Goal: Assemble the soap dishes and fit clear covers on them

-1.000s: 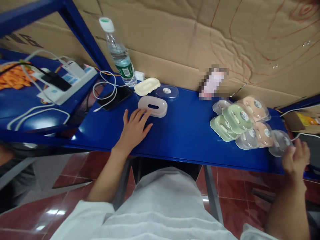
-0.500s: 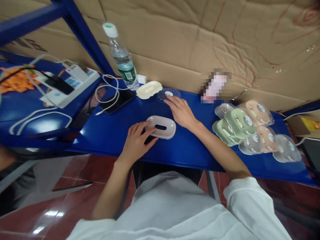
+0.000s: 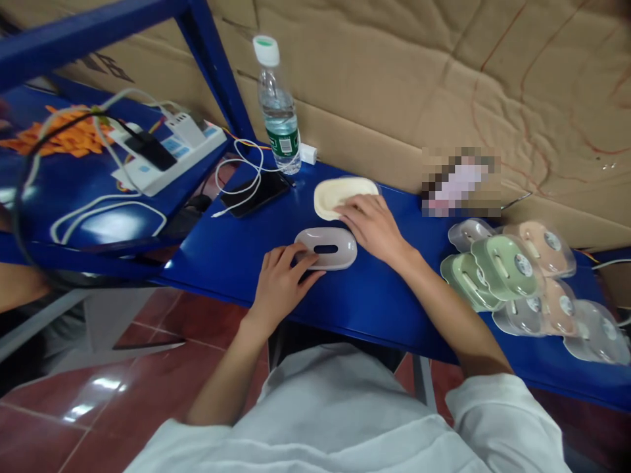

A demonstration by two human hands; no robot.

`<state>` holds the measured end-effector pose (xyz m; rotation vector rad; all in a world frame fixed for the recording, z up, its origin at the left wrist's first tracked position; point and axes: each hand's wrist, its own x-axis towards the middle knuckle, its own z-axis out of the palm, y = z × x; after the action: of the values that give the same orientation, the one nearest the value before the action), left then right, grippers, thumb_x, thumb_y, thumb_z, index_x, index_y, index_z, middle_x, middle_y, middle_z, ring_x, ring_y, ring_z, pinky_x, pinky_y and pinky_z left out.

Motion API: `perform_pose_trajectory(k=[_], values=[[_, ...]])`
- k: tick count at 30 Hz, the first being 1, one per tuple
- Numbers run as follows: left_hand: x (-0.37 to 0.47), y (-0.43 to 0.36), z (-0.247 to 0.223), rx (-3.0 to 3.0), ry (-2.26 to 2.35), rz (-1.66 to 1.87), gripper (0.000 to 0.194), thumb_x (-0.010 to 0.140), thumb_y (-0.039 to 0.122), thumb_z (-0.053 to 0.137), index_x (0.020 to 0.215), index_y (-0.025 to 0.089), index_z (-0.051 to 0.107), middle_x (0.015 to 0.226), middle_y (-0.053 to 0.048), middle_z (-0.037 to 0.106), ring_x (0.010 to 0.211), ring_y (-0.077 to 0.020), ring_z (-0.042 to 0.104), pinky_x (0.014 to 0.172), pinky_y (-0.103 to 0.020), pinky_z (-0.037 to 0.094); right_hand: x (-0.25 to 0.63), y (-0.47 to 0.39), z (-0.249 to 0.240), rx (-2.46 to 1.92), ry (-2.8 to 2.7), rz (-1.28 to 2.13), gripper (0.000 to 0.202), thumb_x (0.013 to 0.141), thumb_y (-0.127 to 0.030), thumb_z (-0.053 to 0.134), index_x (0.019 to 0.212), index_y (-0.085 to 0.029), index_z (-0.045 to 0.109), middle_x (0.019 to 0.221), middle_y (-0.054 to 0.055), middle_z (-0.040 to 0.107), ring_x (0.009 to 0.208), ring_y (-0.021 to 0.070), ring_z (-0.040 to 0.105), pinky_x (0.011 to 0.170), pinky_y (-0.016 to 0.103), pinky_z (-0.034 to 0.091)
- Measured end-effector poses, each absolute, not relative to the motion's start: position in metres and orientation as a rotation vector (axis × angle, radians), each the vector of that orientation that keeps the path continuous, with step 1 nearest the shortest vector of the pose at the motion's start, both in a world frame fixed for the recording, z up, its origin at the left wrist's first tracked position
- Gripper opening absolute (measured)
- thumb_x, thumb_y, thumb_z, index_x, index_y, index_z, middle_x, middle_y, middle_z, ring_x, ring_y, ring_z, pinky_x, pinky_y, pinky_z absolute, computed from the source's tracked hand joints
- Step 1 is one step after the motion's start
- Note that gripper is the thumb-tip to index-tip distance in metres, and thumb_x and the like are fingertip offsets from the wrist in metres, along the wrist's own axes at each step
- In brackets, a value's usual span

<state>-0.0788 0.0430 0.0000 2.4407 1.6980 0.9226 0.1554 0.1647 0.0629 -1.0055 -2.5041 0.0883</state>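
- Centrally, the left hand (image 3: pixel 280 286) rests open-fingered against the pale grey oval plastic tray (image 3: pixel 328 247).
- Just behind, the right hand (image 3: pixel 372 223) lies flat, fingers spread, on the cream oval plastic tray (image 3: pixel 335 192).

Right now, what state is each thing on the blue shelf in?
Grey soap box: flat, slot up, left hand touching its end.
Cream tray: flat, right hand resting on it.
Water bottle: upright, capped.
Phone: flat, cable across it.
Packed soap boxes: piled, overlapping.
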Motion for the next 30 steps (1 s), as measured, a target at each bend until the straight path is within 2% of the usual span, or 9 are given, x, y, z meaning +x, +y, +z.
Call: perform_pose_trajectory(k=[4, 9, 12, 17, 20, 22, 25, 26, 30], values=[[-0.078, 0.045, 0.000, 2.391, 1.593, 0.940, 0.025, 0.104, 0.041, 0.069, 0.121, 0.027, 0.079, 0.134, -0.013, 0.070, 0.121, -0.0332, 0.063, 0.102, -0.052, 0.055, 0.199, 0.107, 0.067, -1.157, -2.232, 0.283, 0.041, 0.116, -0.039, 0.040, 0.139, -0.023, 0.070, 0.122, 0.012, 0.070, 0.111, 0.0256, 0.069, 0.099, 0.043, 0.057], [-0.081, 0.045, 0.000, 2.361, 1.591, 1.011, 0.021, 0.102, 0.040, 0.071, 0.119, 0.030, 0.079, 0.135, -0.010, 0.070, 0.123, -0.0328, 0.064, 0.105, -0.054, 0.055, 0.236, 0.082, 0.059, -1.316, -1.998, 0.244, 0.043, 0.116, -0.042, 0.039, 0.138, -0.027, 0.073, 0.118, 0.011, 0.074, 0.109, 0.0277, 0.072, 0.098, 0.047, 0.061], [-0.092, 0.045, 0.009, 2.253, 1.701, 1.179, 0.020, 0.102, 0.041, 0.072, 0.118, 0.031, 0.078, 0.135, -0.010, 0.069, 0.122, -0.0322, 0.065, 0.106, -0.055, 0.054, 0.229, 0.072, 0.049, -1.245, -2.139, 0.202, 0.041, 0.115, -0.040, 0.042, 0.143, -0.029, 0.071, 0.122, 0.010, 0.076, 0.112, 0.0275, 0.073, 0.098, 0.047, 0.062], [-0.096, 0.040, 0.027, 2.145, 1.752, 1.415, 0.023, 0.100, 0.040, 0.074, 0.123, 0.034, 0.076, 0.139, -0.008, 0.065, 0.129, -0.0334, 0.061, 0.110, -0.056, 0.054, 0.198, 0.058, 0.025, -0.854, -2.647, 0.242, 0.037, 0.115, -0.037, 0.048, 0.142, -0.029, 0.072, 0.127, 0.008, 0.079, 0.116, 0.0235, 0.073, 0.100, 0.041, 0.058], [-0.080, 0.034, 0.028, 2.232, 1.703, 1.347, 0.022, 0.100, 0.040, 0.075, 0.121, 0.034, 0.077, 0.139, -0.008, 0.066, 0.128, -0.0333, 0.062, 0.109, -0.056, 0.054, 0.202, 0.056, 0.023, -0.858, -2.559, 0.219, 0.037, 0.115, -0.039, 0.046, 0.132, -0.029, 0.077, 0.123, 0.008, 0.080, 0.114, 0.0238, 0.074, 0.102, 0.044, 0.056], [-0.067, 0.028, 0.024, 2.305, 1.704, 1.278, 0.020, 0.099, 0.041, 0.076, 0.117, 0.032, 0.078, 0.136, -0.009, 0.068, 0.125, -0.0330, 0.064, 0.107, -0.056, 0.054, 0.211, 0.058, 0.029, -0.975, -2.407, 0.147, 0.040, 0.114, -0.046, 0.045, 0.131, -0.029, 0.077, 0.127, 0.010, 0.079, 0.120, 0.0271, 0.073, 0.105, 0.049, 0.055], [-0.053, 0.018, 0.015, 2.395, 1.651, 1.177, 0.018, 0.099, 0.040, 0.076, 0.114, 0.031, 0.079, 0.134, -0.010, 0.069, 0.122, -0.0322, 0.065, 0.106, -0.055, 0.053, 0.221, 0.064, 0.038, -1.072, -2.418, 0.122, 0.055, 0.108, -0.063, 0.053, 0.148, -0.029, 0.068, 0.155, 0.012, 0.064, 0.147, 0.0341, 0.057, 0.118, 0.057, 0.048], [-0.050, 0.015, 0.012, 2.420, 1.622, 1.146, 0.018, 0.099, 0.039, 0.076, 0.114, 0.031, 0.079, 0.136, -0.010, 0.069, 0.122, -0.0322, 0.064, 0.106, -0.054, 0.053, 0.222, 0.066, 0.039, -1.056, -2.492, 0.163, 0.059, 0.106, -0.064, 0.057, 0.152, -0.029, 0.064, 0.163, 0.012, 0.057, 0.153, 0.0348, 0.050, 0.122, 0.059, 0.045], [-0.047, 0.006, -0.002, 2.502, 1.547, 1.019, 0.023, 0.100, 0.039, 0.076, 0.120, 0.028, 0.077, 0.138, -0.012, 0.070, 0.127, -0.0337, 0.062, 0.107, -0.053, 0.053, 0.220, 0.068, 0.030, -0.976, -2.685, 0.399, 0.054, 0.110, -0.045, 0.060, 0.162, -0.033, 0.052, 0.178, 0.009, 0.035, 0.164, 0.0316, 0.036, 0.128, 0.059, 0.041]])
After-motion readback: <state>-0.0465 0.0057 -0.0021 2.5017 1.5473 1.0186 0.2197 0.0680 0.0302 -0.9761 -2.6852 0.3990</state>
